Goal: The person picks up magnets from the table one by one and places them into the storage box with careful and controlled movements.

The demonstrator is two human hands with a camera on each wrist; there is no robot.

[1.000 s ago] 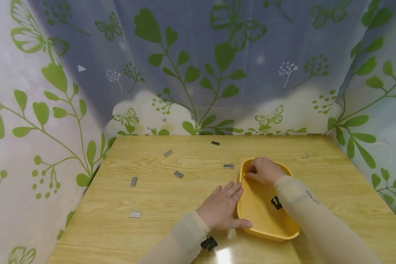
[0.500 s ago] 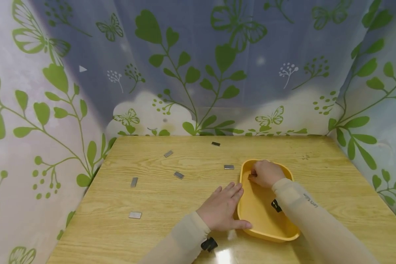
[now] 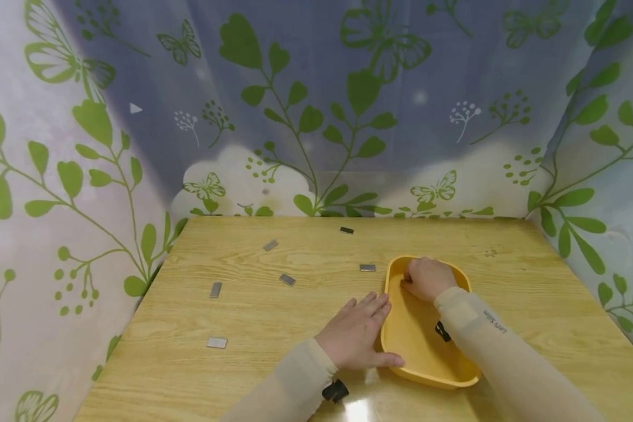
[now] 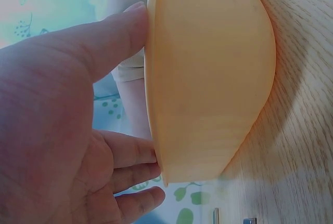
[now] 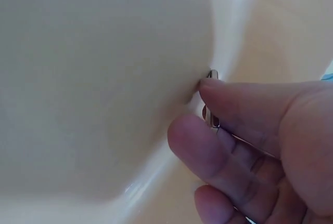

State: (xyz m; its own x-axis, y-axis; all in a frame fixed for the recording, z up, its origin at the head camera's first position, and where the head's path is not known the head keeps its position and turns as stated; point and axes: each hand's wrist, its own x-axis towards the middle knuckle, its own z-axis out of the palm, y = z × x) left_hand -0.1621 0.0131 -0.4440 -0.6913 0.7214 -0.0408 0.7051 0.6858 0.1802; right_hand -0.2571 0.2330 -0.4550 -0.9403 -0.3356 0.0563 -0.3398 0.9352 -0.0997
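Note:
A yellow tray point(image 3: 417, 334) with rounded corners and raised walls stands on the table. My left hand point(image 3: 354, 334) lies against its left side, fingers extended to the rim and thumb over the near edge. In the left wrist view, the thumb and fingertips touch the rim of the tray point(image 4: 213, 78). Inside the tray at the far left is my right hand point(image 3: 429, 278), its fingers curled. The right wrist view has that hand pinching a small shiny metal bar point(image 5: 214, 115) between thumb and fingers, close to the tray wall; the fingers cover part of it.
Several flat silver-grey bars lie scattered left of the tray, one bar point(image 3: 367, 268) close to its far left corner and another bar point(image 3: 217, 342) near the front left. A dark bar point(image 3: 346, 230) is by the back edge. Patterned curtains point(image 3: 316, 117) enclose the wooden table point(image 3: 274, 316).
My right hand has shifted slightly rightward from the tray's left wall, staying inside it. My left hand keeps its place on the rim, and the loose bars lie as before.

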